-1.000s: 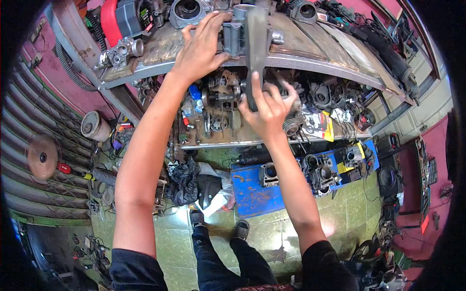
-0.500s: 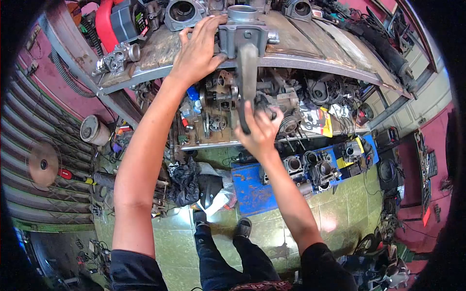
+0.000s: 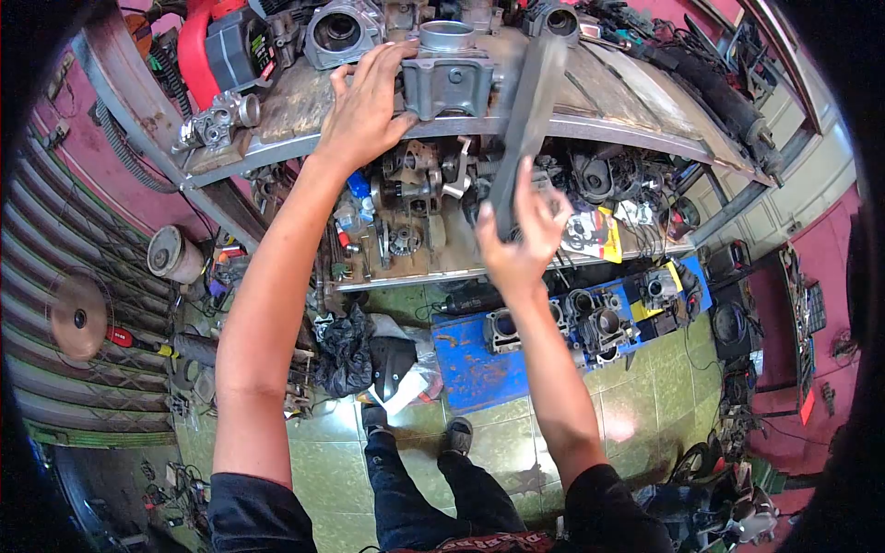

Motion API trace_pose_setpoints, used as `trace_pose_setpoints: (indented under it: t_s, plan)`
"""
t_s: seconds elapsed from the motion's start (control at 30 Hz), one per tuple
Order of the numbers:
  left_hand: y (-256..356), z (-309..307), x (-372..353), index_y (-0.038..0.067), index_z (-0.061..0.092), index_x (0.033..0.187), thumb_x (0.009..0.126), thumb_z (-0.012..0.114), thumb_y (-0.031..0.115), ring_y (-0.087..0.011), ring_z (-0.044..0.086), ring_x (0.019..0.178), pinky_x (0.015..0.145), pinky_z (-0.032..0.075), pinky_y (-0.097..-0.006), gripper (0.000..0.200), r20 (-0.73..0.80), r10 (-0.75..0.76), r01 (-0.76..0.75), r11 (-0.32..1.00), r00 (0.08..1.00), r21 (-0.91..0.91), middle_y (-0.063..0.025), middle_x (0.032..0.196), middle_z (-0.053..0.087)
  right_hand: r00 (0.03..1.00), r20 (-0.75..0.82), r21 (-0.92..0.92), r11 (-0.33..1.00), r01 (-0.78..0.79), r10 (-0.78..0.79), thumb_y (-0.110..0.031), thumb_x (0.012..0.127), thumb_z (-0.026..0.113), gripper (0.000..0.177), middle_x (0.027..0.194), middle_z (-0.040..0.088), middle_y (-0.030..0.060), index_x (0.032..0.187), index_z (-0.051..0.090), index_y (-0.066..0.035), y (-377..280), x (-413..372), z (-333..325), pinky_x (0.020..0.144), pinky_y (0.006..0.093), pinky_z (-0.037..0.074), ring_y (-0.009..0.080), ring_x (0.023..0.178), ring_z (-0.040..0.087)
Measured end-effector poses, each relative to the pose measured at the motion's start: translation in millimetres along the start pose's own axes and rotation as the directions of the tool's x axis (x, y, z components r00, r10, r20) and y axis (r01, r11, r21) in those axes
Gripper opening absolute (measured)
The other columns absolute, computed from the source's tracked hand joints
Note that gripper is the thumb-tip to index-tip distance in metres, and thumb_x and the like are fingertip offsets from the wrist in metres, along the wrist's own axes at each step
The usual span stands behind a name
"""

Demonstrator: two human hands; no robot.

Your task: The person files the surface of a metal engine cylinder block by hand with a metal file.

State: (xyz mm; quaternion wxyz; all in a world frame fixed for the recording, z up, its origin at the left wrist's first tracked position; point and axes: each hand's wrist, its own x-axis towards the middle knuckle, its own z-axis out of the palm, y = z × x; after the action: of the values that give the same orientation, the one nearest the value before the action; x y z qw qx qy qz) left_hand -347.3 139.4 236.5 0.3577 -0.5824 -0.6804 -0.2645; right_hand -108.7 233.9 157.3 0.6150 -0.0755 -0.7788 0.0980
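A grey metal engine cylinder block [image 3: 450, 85] stands at the front edge of the wooden bench top, with its round sleeve on the upper side. My left hand [image 3: 367, 115] grips its left side, fingers toward the top and thumb lower down. In my right hand [image 3: 524, 244] is a long flat grey bar-shaped tool [image 3: 535, 101], smeared by motion. The tool points up and slightly right, apart from the block. Its exact kind is too blurred to tell.
A carburetor [image 3: 221, 122] sits on the bench's left end. More castings [image 3: 343, 35] stand behind the block. The lower shelf [image 3: 433, 263] carries engine parts. Cylinder blocks [image 3: 604, 327] rest on a blue board [image 3: 475, 373] low on the right. A fan [image 3: 78, 318] is at left.
My right hand has swung the bar-shaped tool up and to the right, from in front of the block to beside it. My left hand stays on the block.
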Motion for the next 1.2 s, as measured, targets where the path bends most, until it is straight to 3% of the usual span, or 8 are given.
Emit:
trace_pose_setpoints:
  t_s: [0.1, 0.23, 0.3, 0.43, 0.7, 0.87, 0.97, 1.2]
  plan:
    - [-1.1, 1.2, -1.4, 0.012, 0.032, 0.153, 0.074, 0.081, 0.017, -0.0278, 0.037, 0.148, 0.112, 0.025, -0.0539, 0.092, 0.001, -0.013, 0.013, 1.0, 1.0, 0.007, -0.0081, 0.154, 0.044, 0.993, 0.08, -0.071, 0.994, -0.086, 0.092, -0.012, 0.079, 0.076, 0.072, 0.083, 0.072, 0.0075, 0.147, 0.054, 0.002, 5.6, 26.2, 8.8, 0.101, 0.0428, 0.039, 0.021, 0.079, 0.065]
    - [-0.9, 3.0, -1.2, 0.012, 0.032, 0.153, 0.073, 0.079, 0.014, -0.028, 0.037, 0.148, 0.113, 0.025, -0.0537, 0.093, -0.001, -0.023, 0.023, 1.0, 1.0, 0.015, -0.0056, 0.155, 0.043, 0.989, 0.112, 0.04, 0.994, -0.106, 0.101, -0.006, 0.076, 0.077, 0.075, 0.087, 0.074, 0.0086, 0.146, 0.054, 0.005, 1.1, -47.8, 14.6, 0.102, 0.042, 0.039, 0.0207, 0.082, 0.067]
    - [-0.1, 1.0, -1.6, 0.012, 0.032, 0.153, 0.074, 0.08, 0.017, -0.0279, 0.037, 0.148, 0.112, 0.024, -0.0543, 0.092, 0.0, -0.017, 0.017, 1.0, 1.0, 0.006, -0.0072, 0.154, 0.044, 0.987, 0.12, 0.023, 0.994, -0.109, 0.106, -0.009, 0.072, 0.077, 0.078, 0.082, 0.073, 0.0056, 0.145, 0.053, 0.006, -6.6, -58.3, 4.8, 0.099, 0.0434, 0.039, 0.0194, 0.074, 0.067]
    - [1.5, -0.2, -0.5, 0.013, 0.031, 0.153, 0.076, 0.082, 0.019, -0.0278, 0.037, 0.148, 0.112, 0.024, -0.0547, 0.092, 0.018, -0.027, 0.027, 1.0, 0.999, 0.009, -0.0073, 0.154, 0.045, 0.993, -0.057, 0.044, 0.994, -0.102, 0.104, -0.007, 0.076, 0.074, 0.077, 0.086, 0.073, 0.0075, 0.148, 0.051, 0.006, 9.6, -18.1, 7.1, 0.1, 0.0448, 0.039, 0.0208, 0.074, 0.065]
    - [1.6, -0.9, 0.2, 0.013, 0.032, 0.153, 0.076, 0.082, 0.019, -0.0279, 0.038, 0.147, 0.112, 0.025, -0.0543, 0.092, 0.01, -0.026, 0.026, 0.999, 1.0, 0.02, -0.0057, 0.155, 0.045, 0.99, 0.034, 0.106, 0.984, -0.14, 0.137, -0.007, 0.072, 0.078, 0.076, 0.078, 0.07, 0.0046, 0.144, 0.056, 0.006, -14.0, -44.5, 18.1, 0.096, 0.0409, 0.039, 0.0183, 0.071, 0.065]
    - [2.0, -0.2, 0.1, 0.013, 0.031, 0.153, 0.076, 0.082, 0.019, -0.0279, 0.038, 0.147, 0.111, 0.026, -0.0548, 0.093, 0.02, -0.017, 0.017, 1.0, 1.0, 0.022, -0.0055, 0.155, 0.045, 0.991, -0.056, -0.023, 0.992, 0.122, -0.123, -0.012, 0.07, 0.078, 0.071, 0.07, 0.065, 0.0003, 0.139, 0.063, 0.001, -2.3, 3.2, 19.9, 0.096, 0.0465, 0.039, 0.0173, 0.067, 0.062]
    - [2.0, -0.4, -1.1, 0.013, 0.031, 0.153, 0.076, 0.082, 0.019, -0.0279, 0.038, 0.146, 0.111, 0.026, -0.0553, 0.093, 0.019, -0.015, 0.014, 1.0, 1.0, 0.009, -0.0055, 0.155, 0.045, 0.975, 0.108, -0.151, 0.966, 0.21, -0.195, -0.016, 0.067, 0.08, 0.072, 0.063, 0.055, 0.0002, 0.137, 0.066, -0.004, 15.2, 0.3, 31.8, 0.094, 0.0486, 0.04, 0.0159, 0.065, 0.058]
    - [2.3, -3.0, 1.1, 0.012, 0.036, 0.152, 0.074, 0.083, 0.02, -0.028, 0.039, 0.145, 0.112, 0.026, -0.0507, 0.091, -0.015, 0.011, -0.011, 1.0, 1.0, -0.02, -0.0096, 0.151, 0.049, 0.964, 0.232, -0.056, 0.987, 0.15, -0.133, -0.011, 0.068, 0.079, 0.074, 0.073, 0.066, 0.0025, 0.139, 0.063, -0.002, 6.6, -37.9, 18.4, 0.097, 0.0492, 0.039, 0.0172, 0.07, 0.064]
